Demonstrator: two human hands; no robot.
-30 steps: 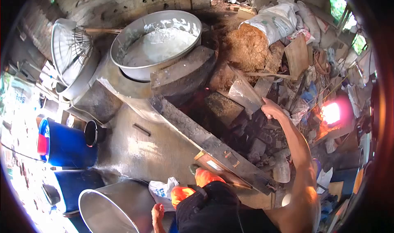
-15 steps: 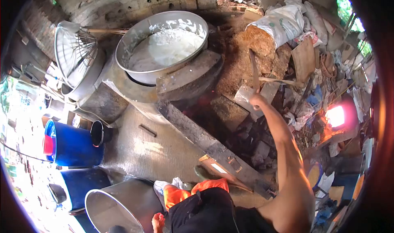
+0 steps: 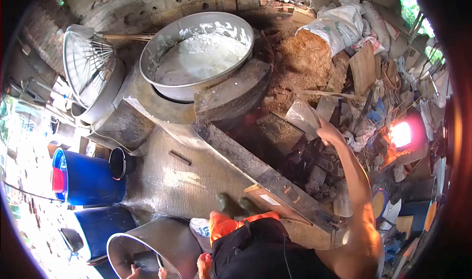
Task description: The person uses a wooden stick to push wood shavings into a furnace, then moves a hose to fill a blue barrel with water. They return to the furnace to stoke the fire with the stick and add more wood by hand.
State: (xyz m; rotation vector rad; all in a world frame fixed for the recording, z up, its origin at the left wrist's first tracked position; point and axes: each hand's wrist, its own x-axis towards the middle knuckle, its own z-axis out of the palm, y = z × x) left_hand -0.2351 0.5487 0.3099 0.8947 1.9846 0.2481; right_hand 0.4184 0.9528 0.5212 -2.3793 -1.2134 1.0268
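My right hand (image 3: 330, 133) reaches out over the fire pit, its fingers closed at the near end of a flat pale board-like piece (image 3: 302, 116). The piece slants up and left from the fingers, above dark charred debris. Close to my body at the bottom edge is my left hand (image 3: 204, 264), fingers curled; what they hold, if anything, is hidden. Beside it lies a large metal drum (image 3: 182, 244) with its mouth turned left.
A large metal pan (image 3: 196, 84) of white foamy liquid sits on the stove. Sawdust (image 3: 307, 55) spills from a white sack (image 3: 339, 30). Another person's hands (image 3: 133, 271) show at the drum's mouth. Blue barrels (image 3: 93, 175) stand left; a low wall (image 3: 265, 178) borders the pit.
My right hand has moved right and slightly down; the long narrow stick-like thing rising from it no longer shows. Another person's hands have appeared at the drum. The view has shifted slightly.
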